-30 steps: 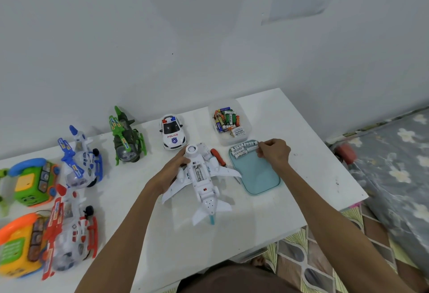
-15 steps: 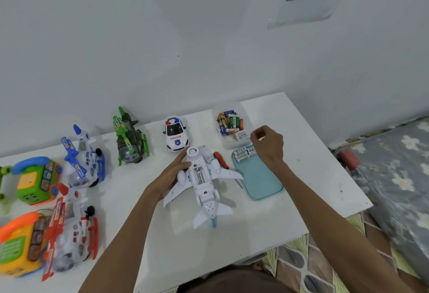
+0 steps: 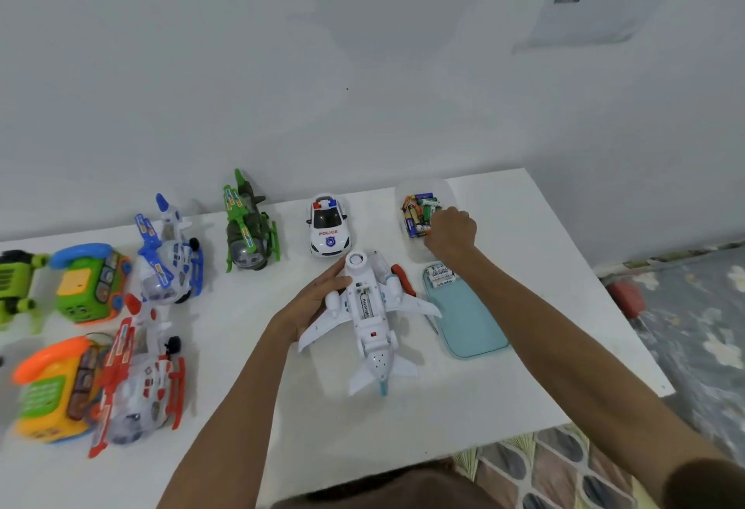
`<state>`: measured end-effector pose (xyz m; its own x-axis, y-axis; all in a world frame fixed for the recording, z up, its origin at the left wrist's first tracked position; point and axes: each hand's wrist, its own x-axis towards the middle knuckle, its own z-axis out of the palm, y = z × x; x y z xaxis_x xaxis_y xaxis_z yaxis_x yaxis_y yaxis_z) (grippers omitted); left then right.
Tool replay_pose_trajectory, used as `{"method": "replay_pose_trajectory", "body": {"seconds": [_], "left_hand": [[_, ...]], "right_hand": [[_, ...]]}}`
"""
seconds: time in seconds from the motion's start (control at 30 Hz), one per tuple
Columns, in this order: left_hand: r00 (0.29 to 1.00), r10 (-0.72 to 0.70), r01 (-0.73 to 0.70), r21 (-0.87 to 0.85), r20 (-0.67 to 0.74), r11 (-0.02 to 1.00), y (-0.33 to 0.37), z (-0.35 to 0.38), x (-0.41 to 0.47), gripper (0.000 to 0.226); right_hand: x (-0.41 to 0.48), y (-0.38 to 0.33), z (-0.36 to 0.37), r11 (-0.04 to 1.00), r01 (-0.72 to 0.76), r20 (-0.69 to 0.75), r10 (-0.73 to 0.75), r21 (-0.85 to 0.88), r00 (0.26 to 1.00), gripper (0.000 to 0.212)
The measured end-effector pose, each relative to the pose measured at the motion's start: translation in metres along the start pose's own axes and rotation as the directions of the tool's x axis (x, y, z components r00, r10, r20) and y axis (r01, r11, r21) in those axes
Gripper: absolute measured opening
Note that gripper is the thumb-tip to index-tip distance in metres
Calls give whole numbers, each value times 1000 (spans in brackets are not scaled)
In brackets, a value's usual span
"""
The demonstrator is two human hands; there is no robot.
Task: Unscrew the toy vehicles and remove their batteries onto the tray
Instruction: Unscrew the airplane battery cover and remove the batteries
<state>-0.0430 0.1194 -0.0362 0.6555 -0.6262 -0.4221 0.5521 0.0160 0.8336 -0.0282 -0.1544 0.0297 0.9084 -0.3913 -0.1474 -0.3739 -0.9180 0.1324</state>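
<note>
White toy plane (image 3: 369, 319) lies belly-up mid-worktop (image 3: 282, 407). Its long axis runs near to far, nose far, tail near. The battery bay is uncovered and one cell shows inside. Left hand (image 3: 310, 303) rests flat on its left wing and body, fingers straight. Right hand (image 3: 449, 236) is curled over the clear battery tub (image 3: 443, 190); can't tell if it holds anything. Teal tray (image 3: 467, 327) sits just right of the plane, with batteries (image 3: 441, 277) at its far end.

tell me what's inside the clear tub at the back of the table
A pile of loose batteries in mixed colours. The right hand covers the near side of the tub, hiding whatever lies beneath it.
</note>
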Motion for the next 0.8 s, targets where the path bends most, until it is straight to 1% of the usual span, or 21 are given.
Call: {"method": "replay_pose_trajectory", "body": {"seconds": [0.07,0.17,0.27,0.33,0.43,0.5,0.57,0.6,0.67,0.73,0.77,0.8], "left_hand": [[1000,9,-9,10,1,1000,0,0,1,60],[1000,5,-5,13,-1,1000,-2,-2,3,62],[1000,5,-5,3,-5,1000,-2,-2,3,64],[1000,11,-11,9,-1,1000,-2,-2,3,63],[1000,23,-23,45,-1,999,-2,-3,2,63],[1000,26,-26,44,7,999,-2,-2,2,62],[1000,23,-23,41,-1,999,0,-1,2,60],[1000,22,-22,39,-3,999,0,0,1,59],[1000,18,-18,33,3,999,0,-1,1,58],[1000,15,-14,41,-3,999,0,-2,2,58],[1000,18,-18,51,-13,999,0,-3,3,59],[999,27,-26,61,-16,998,-1,-2,3,60]], "right_hand": [[3,-1,0,1000,-14,15,14,-7,1000,22],[5,-2,-2,1000,3,13,-4,8,1000,22],[5,-1,0,995,44,-1,-44,90,999,25],[5,3,2,987,73,-20,-71,143,997,22],[1,13,4,957,61,-76,-41,284,996,21],[-2,22,6,889,32,-131,32,457,991,23],[-7,26,0,769,58,-207,98,637,973,28],[-14,26,-6,707,87,-223,102,702,969,29],[-36,16,-21,592,157,-219,35,791,975,26],[-67,1,-32,440,200,-178,-93,875,980,17],[-81,-6,-34,400,225,-171,-168,888,971,14],[-95,-12,-34,406,260,-173,-239,876,955,13]]}}
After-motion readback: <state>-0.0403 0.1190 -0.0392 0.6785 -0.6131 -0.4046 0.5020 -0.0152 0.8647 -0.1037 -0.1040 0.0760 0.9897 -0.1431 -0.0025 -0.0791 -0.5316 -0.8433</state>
